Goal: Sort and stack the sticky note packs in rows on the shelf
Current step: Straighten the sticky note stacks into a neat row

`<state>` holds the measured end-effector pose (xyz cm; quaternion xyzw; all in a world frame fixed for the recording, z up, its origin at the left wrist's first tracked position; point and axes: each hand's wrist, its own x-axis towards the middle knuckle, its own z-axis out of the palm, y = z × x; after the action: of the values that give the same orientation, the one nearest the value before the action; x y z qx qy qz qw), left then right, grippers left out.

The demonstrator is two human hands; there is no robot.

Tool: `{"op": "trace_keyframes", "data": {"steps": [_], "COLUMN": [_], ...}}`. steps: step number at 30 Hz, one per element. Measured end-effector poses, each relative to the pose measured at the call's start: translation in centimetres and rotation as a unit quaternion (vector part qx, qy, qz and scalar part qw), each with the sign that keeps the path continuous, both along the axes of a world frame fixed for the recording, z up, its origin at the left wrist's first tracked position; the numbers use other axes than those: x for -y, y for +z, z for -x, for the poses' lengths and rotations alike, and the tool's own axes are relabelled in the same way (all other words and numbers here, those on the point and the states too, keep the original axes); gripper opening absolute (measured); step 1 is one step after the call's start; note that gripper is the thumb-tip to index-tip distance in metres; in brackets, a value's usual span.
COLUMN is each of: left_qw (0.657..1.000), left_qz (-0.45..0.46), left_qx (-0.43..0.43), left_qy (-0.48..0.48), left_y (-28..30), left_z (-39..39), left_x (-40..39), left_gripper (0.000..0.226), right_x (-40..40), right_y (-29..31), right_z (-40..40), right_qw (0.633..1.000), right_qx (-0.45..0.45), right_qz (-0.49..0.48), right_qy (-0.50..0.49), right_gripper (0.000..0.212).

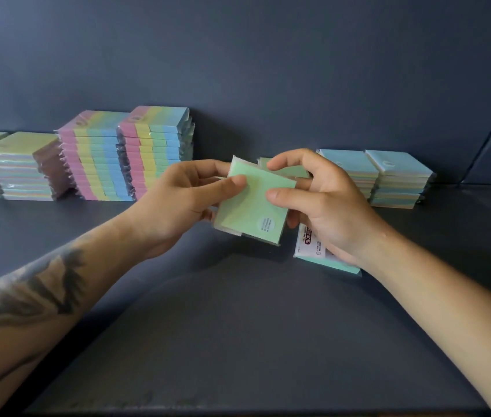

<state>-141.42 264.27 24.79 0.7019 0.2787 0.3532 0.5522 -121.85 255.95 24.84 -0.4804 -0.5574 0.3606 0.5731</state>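
Sticky note packs are what I am sorting, and right now I hold a small bundle of green packs [253, 203] above the dark shelf [238, 326], roughly in the centre of my view. My left hand [178, 197] grips the bundle from the 9 o'clock side, thumb pressed on the top face and fingers curled underneath. My right hand [322, 200] pinches the 3 o'clock edge with thumb on top, its other fingers curled behind; whether it also carries the teal pack [325, 260] showing under the palm at 5 o'clock, or that pack lies on the shelf, I cannot tell. Along the back wall stand the rows already built: striped rainbow stacks [127, 155] at 10 o'clock, flatter yellow-green stacks [12, 167] further toward 9 o'clock, and pale blue stacks [398, 176] at 2 o'clock. I judge the gap between the rainbow and blue stacks, at 12 o'clock from my hands, to be the likely home for the greens. To do this step well I should square the wrapped edges between both hands first, since the slick film lets packs slide, then lower the bundle flat against the wall, keeping it aligned with its neighbours and clear of the blue stack's edge.
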Motion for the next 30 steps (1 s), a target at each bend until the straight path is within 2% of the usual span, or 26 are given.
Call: {"op": "trace_keyframes", "data": {"steps": [3, 7, 9, 11, 13, 15, 18, 20, 22, 25, 26, 28, 30], "left_qw": [1.000, 1.000, 1.000, 1.000, 0.999, 0.999, 0.998, 0.997, 0.989, 0.957, 0.936, 0.872, 0.830], "left_qz": [0.004, 0.007, 0.012, 0.019, 0.027, 0.032, 0.022, -0.013, -0.087, -0.183, -0.227, -0.312, -0.333], "left_qx": [-0.012, -0.017, -0.010, -0.009, -0.016, -0.020, -0.034, -0.059, -0.108, -0.208, -0.256, -0.373, -0.446], "left_qy": [-0.002, 0.013, 0.020, 0.015, -0.006, -0.028, -0.046, -0.046, -0.054, -0.091, -0.087, -0.059, -0.049], "left_y": [0.1, -0.1, -0.2, -0.2, -0.3, -0.5, -0.7, -0.8, -0.6, -0.9, -1.0, -1.2, -1.2], "left_z": [0.0, 0.2, 0.3, 0.3, 0.3, 0.1, -0.1, 0.0, 0.3, 0.7, 0.8, 1.0, 0.8], "left_x": [0.2, -0.2, -0.4, -0.6, -0.5, -0.3, 0.0, 0.1, 0.4, 0.8, 0.7, 0.4, 0.5], "left_gripper": [0.040, 0.033, 0.035, 0.042, 0.047, 0.045, 0.041, 0.037, 0.039, 0.043, 0.051, 0.076, 0.083], "right_x": [-0.1, -0.2, 0.0, 0.6, 1.2, 1.5, 1.5, 1.6, 1.9, 1.9, 1.5, 0.2, -1.5], "right_y": [-0.2, -0.5, -0.6, -0.4, 0.1, 0.4, 0.4, 0.5, 1.1, 2.3, 2.7, 3.6, 4.2], "right_z": [-0.2, -0.2, -0.3, -0.6, -0.8, -0.8, -0.9, -1.1, -1.6, -2.8, -3.2, -3.4, -3.3], "right_qw": [0.999, 0.999, 0.997, 0.971, 0.912, 0.857, 0.826, 0.830, 0.836, 0.819, 0.808, 0.794, 0.785], "right_qx": [-0.048, -0.032, 0.051, 0.224, 0.397, 0.500, 0.547, 0.543, 0.536, 0.566, 0.580, 0.594, 0.606], "right_qz": [0.000, 0.003, -0.013, -0.051, -0.086, -0.115, -0.120, -0.112, -0.091, -0.022, -0.007, 0.018, 0.017], "right_qy": [-0.015, -0.041, -0.063, -0.073, -0.060, -0.055, -0.065, -0.069, -0.079, -0.096, -0.106, -0.124, -0.132], "right_gripper": [0.030, 0.035, 0.040, 0.055, 0.063, 0.060, 0.059, 0.059, 0.059, 0.059, 0.059, 0.058, 0.058]}}
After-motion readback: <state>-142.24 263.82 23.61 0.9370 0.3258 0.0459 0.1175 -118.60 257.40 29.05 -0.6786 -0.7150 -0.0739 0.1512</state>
